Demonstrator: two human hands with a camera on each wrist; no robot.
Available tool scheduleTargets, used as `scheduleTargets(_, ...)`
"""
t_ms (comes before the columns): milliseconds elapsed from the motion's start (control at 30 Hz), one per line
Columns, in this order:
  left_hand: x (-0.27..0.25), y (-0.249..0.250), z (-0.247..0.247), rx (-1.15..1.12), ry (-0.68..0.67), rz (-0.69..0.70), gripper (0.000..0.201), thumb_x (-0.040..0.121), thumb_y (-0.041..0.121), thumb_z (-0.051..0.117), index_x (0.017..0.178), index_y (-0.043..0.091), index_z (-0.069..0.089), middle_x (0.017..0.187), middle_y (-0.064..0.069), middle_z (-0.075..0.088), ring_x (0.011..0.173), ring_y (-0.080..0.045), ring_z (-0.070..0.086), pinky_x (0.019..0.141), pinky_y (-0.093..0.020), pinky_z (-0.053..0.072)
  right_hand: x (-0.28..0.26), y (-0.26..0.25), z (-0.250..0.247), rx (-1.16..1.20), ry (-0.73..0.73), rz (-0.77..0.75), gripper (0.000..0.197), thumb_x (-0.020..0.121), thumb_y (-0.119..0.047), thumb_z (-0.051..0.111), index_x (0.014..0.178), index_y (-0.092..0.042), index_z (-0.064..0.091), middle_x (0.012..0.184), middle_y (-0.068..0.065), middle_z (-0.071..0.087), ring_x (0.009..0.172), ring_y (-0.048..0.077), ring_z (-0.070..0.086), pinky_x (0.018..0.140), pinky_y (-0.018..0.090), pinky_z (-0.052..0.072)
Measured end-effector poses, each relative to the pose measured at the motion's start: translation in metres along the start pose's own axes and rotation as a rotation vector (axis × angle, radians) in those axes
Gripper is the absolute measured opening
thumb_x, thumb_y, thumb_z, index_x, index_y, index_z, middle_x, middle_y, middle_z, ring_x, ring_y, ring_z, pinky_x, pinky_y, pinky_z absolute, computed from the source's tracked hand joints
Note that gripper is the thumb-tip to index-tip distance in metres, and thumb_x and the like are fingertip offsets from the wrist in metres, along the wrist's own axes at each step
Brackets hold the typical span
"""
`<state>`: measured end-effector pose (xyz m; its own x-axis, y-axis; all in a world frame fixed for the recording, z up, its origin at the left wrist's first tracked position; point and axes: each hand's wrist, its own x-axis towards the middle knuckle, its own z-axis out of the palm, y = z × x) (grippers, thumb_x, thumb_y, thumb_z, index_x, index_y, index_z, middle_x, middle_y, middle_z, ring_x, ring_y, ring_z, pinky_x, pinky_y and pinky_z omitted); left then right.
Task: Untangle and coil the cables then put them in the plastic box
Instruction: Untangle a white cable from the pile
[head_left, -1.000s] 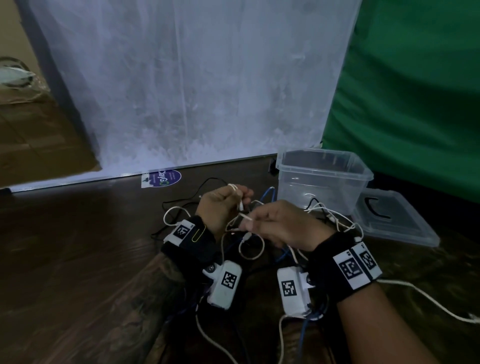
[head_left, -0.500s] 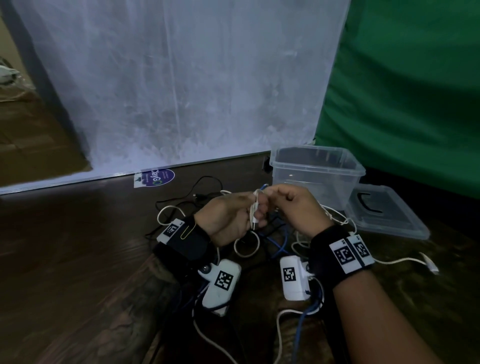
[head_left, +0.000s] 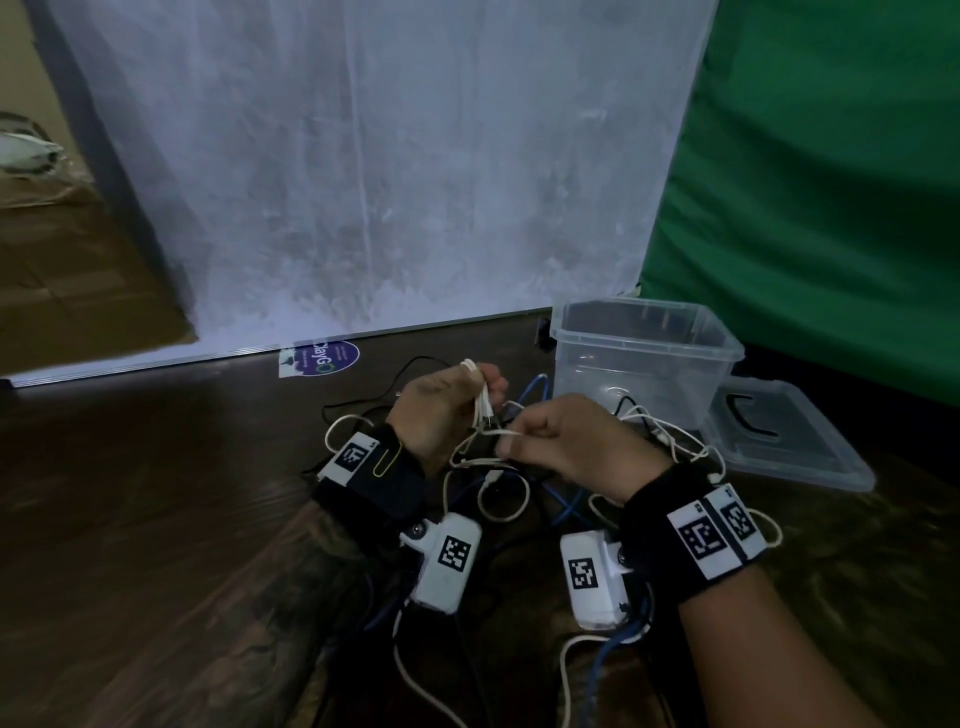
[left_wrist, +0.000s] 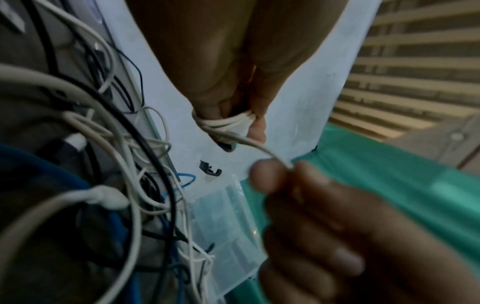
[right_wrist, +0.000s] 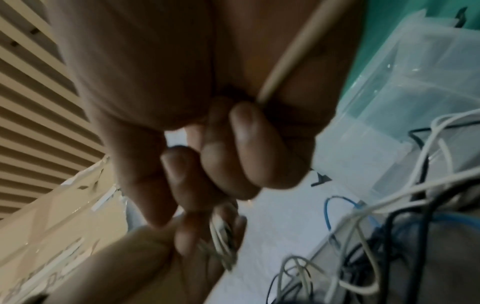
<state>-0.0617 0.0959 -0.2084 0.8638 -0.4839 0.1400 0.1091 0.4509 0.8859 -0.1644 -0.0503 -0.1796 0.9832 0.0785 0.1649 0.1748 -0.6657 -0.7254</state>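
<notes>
A thin white cable (head_left: 480, 402) is wound in several turns round the fingers of my left hand (head_left: 447, 410), which grips the small coil (left_wrist: 228, 122) above the floor. My right hand (head_left: 561, 441) pinches the same cable's free length (left_wrist: 267, 152) between thumb and forefinger, just right of the left hand. The cable (right_wrist: 283, 59) also runs back across my right palm. Beneath both hands lies a tangle of white, blue and black cables (head_left: 524, 493). The clear plastic box (head_left: 644, 358) stands open behind my right hand.
The box's clear lid (head_left: 784, 441) lies flat on the dark floor to the right of the box. A white sheet hangs behind, a green cloth (head_left: 831, 208) at right. A purple sticker (head_left: 322, 357) lies at the sheet's foot.
My hands had met at the coil half a second ago. Now the right hand has drawn back right and down, pulling out a fresh length of white cable.
</notes>
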Motion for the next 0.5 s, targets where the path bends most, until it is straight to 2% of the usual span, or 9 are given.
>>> scheduleTargets(100, -0.001, -0.005, -0.004, 0.209, -0.121, -0.024, 0.020, 0.096, 0.009, 0.051, 0.097, -0.002, 0.068, 0.087, -0.019, 0.068, 0.078, -0.027, 0.065, 0.075, -0.035, 0.053, -0.001, 0.003, -0.003, 0.088, 0.120, -0.058, 0.009, 0.087, -0.020, 0.074, 0.079, -0.016, 0.077, 0.072, -0.007, 0.075, 0.066, 0.001, 0.065, 0.069, 0.020, 0.049)
scheduleTargets(167, -0.006, -0.008, 0.002, 0.277, -0.220, -0.079, 0.022, 0.095, 0.010, 0.050, 0.094, -0.005, 0.067, 0.086, -0.023, 0.066, 0.076, -0.029, 0.062, 0.075, -0.035, 0.052, -0.001, 0.007, -0.005, 0.076, 0.186, -0.107, 0.010, 0.086, -0.018, 0.073, 0.076, -0.016, 0.076, 0.075, -0.002, 0.076, 0.073, 0.011, 0.070, 0.076, 0.030, 0.055)
scheduleTargets(200, -0.009, -0.008, 0.007, 0.285, -0.236, -0.115, 0.023, 0.096, 0.008, 0.048, 0.091, -0.005, 0.066, 0.082, -0.021, 0.065, 0.071, -0.025, 0.062, 0.071, -0.031, 0.052, 0.000, 0.010, -0.006, 0.070, 0.214, -0.131, 0.012, 0.086, -0.017, 0.073, 0.074, -0.017, 0.075, 0.074, -0.001, 0.075, 0.073, 0.016, 0.071, 0.076, 0.035, 0.056)
scheduleTargets(267, -0.012, -0.009, 0.016, 0.271, -0.285, -0.176, 0.020, 0.094, 0.008, 0.049, 0.090, -0.006, 0.063, 0.079, -0.016, 0.065, 0.067, -0.019, 0.061, 0.068, -0.027, 0.051, 0.000, 0.017, -0.009, 0.111, 0.273, -0.153, 0.013, 0.085, -0.015, 0.073, 0.072, -0.015, 0.070, 0.066, 0.002, 0.072, 0.064, 0.020, 0.068, 0.069, 0.036, 0.055)
scheduleTargets(333, -0.014, -0.008, 0.019, 0.215, -0.344, -0.212, 0.025, 0.086, 0.015, 0.050, 0.093, -0.006, 0.062, 0.083, -0.019, 0.062, 0.070, -0.022, 0.058, 0.070, -0.031, 0.048, 0.002, 0.024, -0.012, 0.159, 0.318, -0.157, 0.012, 0.085, -0.018, 0.075, 0.075, -0.015, 0.067, 0.064, 0.005, 0.070, 0.058, 0.026, 0.064, 0.063, 0.039, 0.051)
scheduleTargets(367, -0.015, -0.007, 0.017, 0.178, -0.360, -0.234, 0.029, 0.084, 0.018, 0.049, 0.093, -0.006, 0.062, 0.083, -0.020, 0.061, 0.070, -0.023, 0.057, 0.072, -0.034, 0.046, 0.003, 0.027, -0.013, 0.177, 0.315, -0.159, 0.012, 0.085, -0.019, 0.075, 0.077, -0.014, 0.067, 0.065, 0.007, 0.071, 0.060, 0.030, 0.065, 0.064, 0.041, 0.052)
scheduleTargets(433, -0.016, -0.005, 0.014, 0.138, -0.378, -0.267, 0.029, 0.083, 0.017, 0.049, 0.096, -0.005, 0.063, 0.083, -0.018, 0.061, 0.072, -0.023, 0.057, 0.073, -0.035, 0.047, 0.006, 0.032, -0.012, 0.217, 0.306, -0.158, 0.007, 0.088, -0.017, 0.072, 0.081, -0.014, 0.071, 0.070, 0.008, 0.073, 0.067, 0.028, 0.069, 0.073, 0.043, 0.055)
scheduleTargets(500, -0.017, -0.005, 0.012, 0.101, -0.406, -0.293, 0.026, 0.084, 0.014, 0.051, 0.098, -0.005, 0.062, 0.081, -0.016, 0.060, 0.071, -0.021, 0.059, 0.071, -0.033, 0.052, 0.009, 0.039, -0.011, 0.225, 0.334, -0.124, 0.006, 0.090, -0.014, 0.070, 0.089, -0.013, 0.077, 0.076, 0.003, 0.075, 0.075, 0.019, 0.071, 0.082, 0.038, 0.056)
